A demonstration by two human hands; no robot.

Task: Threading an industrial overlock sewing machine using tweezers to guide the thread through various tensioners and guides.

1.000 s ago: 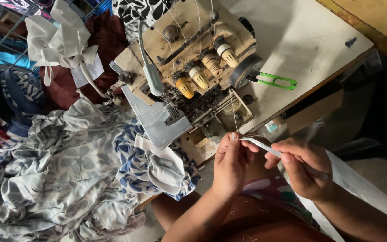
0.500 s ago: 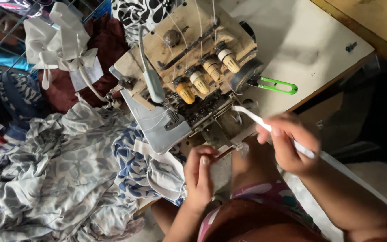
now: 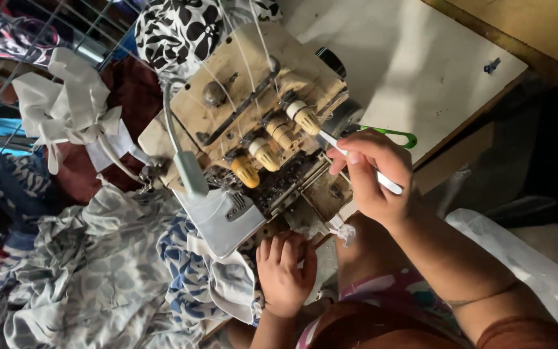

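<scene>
My right hand (image 3: 372, 178) grips a thin white stick-like tool (image 3: 389, 184), its tip pointing at the front of a beige overlock sewing machine (image 3: 253, 110) by the yellow tension knobs (image 3: 263, 155). My left hand (image 3: 284, 268) lies below the machine, fingers curled together on the table edge beside the blue-and-white patterned cloth (image 3: 192, 271). It holds nothing that I can see.
A heap of grey floral fabric (image 3: 79, 278) fills the lower left. White fabric strips (image 3: 66, 110) and dark red cloth lie at the upper left. Green-handled snips (image 3: 395, 134) rest on the white tabletop (image 3: 421, 71). A clear plastic sheet (image 3: 524, 258) is at the right.
My right hand has risen with the white tool from in front of my body to the machine's front. My left hand has dropped from beside it to the table edge.
</scene>
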